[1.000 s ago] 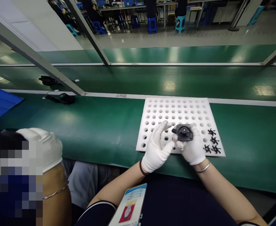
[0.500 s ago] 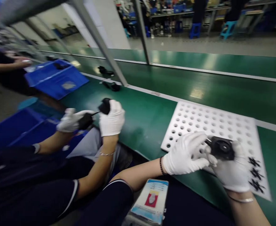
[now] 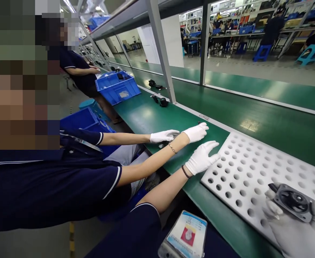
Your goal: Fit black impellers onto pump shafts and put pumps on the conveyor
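My right hand (image 3: 300, 229), in a white glove, grips a small black squarish housing (image 3: 294, 201) with a round recess on its upper face. It is above the right part of a white foam board (image 3: 254, 166) with rows of round holes. My left hand (image 3: 202, 157), also gloved, reaches forward over the green bench by the board's left edge. Its fingers are spread and hold nothing. Just beyond it is a co-worker's gloved right hand (image 3: 196, 132); the co-worker's left glove (image 3: 164, 136) lies low over the bench.
On the bench (image 3: 136, 114), two black corded parts (image 3: 160, 101) lie near the metal post (image 3: 161, 50). A blue crate (image 3: 118, 87) sits further left, beside a standing person (image 3: 78, 68). More blue bins (image 3: 86, 120) stand below the bench edge. An ID badge (image 3: 186, 234) hangs at my front.
My view has swung left and up. My left hand has let go of the black housing and moved away to the left. The co-worker's hands no longer hold up the black corded part.
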`<state>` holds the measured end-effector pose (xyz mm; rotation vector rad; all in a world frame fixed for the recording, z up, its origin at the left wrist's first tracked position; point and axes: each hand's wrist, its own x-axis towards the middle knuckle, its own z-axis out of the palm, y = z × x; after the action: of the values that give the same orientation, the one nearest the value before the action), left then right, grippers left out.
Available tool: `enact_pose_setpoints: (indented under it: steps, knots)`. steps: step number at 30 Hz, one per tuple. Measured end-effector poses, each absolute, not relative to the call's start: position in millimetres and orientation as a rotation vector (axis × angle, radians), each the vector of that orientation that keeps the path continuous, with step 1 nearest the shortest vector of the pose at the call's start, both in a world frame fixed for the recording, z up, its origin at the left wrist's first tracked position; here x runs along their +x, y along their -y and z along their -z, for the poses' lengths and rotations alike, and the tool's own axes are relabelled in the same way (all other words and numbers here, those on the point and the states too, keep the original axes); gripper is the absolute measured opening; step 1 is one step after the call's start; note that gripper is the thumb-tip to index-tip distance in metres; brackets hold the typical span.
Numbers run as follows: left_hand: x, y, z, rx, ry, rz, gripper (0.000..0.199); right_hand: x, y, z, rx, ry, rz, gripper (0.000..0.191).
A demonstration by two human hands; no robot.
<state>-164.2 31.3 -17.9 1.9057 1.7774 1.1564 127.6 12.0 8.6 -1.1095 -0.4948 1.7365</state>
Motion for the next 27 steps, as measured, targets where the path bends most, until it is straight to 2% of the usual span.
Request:
enact_pose_setpoints:
  steps: [3,7,13,16,19,22,27]
  knots:
    - [-173,-36,27,1.967,-1.848,-1.055,0.038,120,-11,-21,-1.178,0.262,-1.727,0.052]
    - [-184,-47,35,1.966,-1.935,-0.957,0.036,119,-10,-32,-1.157,0.263,-1.673,0.046]
    - [-212,-106,22,1.778,-2.455,-0.634,0.076,114,-11,-38,-1.17,0.316,-1.656,0.049]
    - [-225,-149,16,1.65,-2.499,-0.474,0.083,105,-10,-42,-1.143,0.436,-1.696,0.05]
    - [-231,-181,15,1.666,-2.44,-0.355,0.077,94,-7,-45,-1.113,0.574,-1.74,0.05]
    - [-231,-192,16,1.688,-2.406,-0.294,0.057,84,-5,-49,-1.066,0.67,-1.786,0.052]
    - [-228,-173,21,1.781,-2.333,-0.483,0.033,68,-15,-49,-1.011,0.852,-1.835,0.047]
